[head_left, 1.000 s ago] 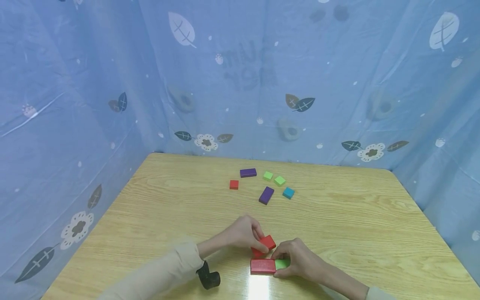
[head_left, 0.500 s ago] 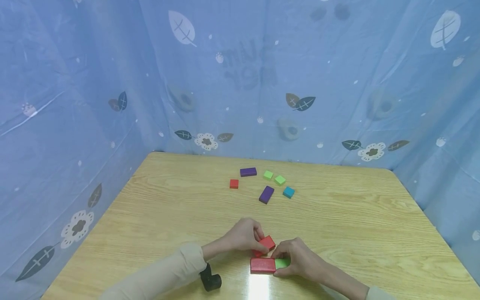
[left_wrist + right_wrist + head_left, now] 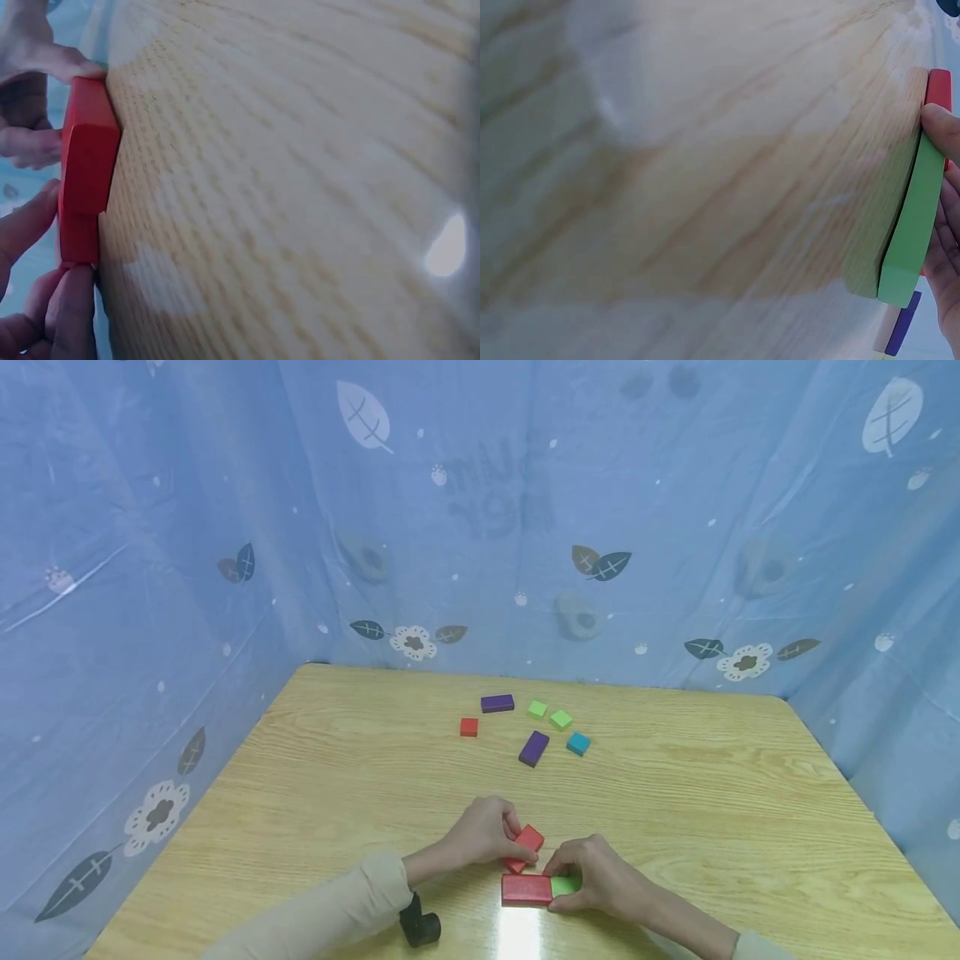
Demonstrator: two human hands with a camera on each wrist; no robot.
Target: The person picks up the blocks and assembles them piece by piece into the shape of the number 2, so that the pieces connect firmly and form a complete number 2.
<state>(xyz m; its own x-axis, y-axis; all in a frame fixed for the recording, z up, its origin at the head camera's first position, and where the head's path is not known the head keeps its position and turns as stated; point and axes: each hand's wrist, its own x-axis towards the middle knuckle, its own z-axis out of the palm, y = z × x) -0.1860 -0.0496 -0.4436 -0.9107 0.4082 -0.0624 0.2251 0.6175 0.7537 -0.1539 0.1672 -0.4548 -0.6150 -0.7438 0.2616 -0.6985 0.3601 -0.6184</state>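
Observation:
In the head view my left hand (image 3: 483,833) pinches a red rectangular block (image 3: 530,838) between thumb and fingers, angled just behind a darker red block (image 3: 527,889). That darker block lies lengthwise on the table, end to end with a green block (image 3: 565,885). My right hand (image 3: 600,872) holds the green block by its sides, with fingertips at the joint. From the left wrist, the pinched red block (image 3: 79,240) appears beyond the nearer red block (image 3: 90,165). The right wrist view shows the green block's long side (image 3: 911,217) under my thumb.
Farther back on the wooden table (image 3: 337,760) lie two purple blocks (image 3: 497,703), a small red block (image 3: 468,727), two small green blocks (image 3: 561,720) and a blue block (image 3: 578,743). A patterned blue curtain (image 3: 480,527) stands behind. A black device (image 3: 422,922) hangs at the left wrist.
The red block in my left hand has turned to a steeper angle and shifted slightly left. The right hand, green block and darker red block stay in place.

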